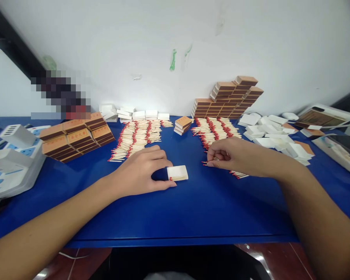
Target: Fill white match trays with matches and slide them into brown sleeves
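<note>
My left hand [142, 171] rests on the blue table [175, 210], thumb and forefinger closed on a small white matchbox tray [177, 172] that has a few red-tipped matches in it. My right hand [230, 155] lies to the right of the tray, its fingers pinched on some matches at the near end of a spread of red-tipped matches [214, 130]. A second spread of matches [137, 136] lies behind my left hand.
Brown matchbox sleeves are stacked at left [76, 136] and against the wall [227, 99]. A small stack of boxes [183, 124] sits between the match piles. White trays lie at back [140, 114] and at right [274, 136]. White power strips [11, 159] sit at far left.
</note>
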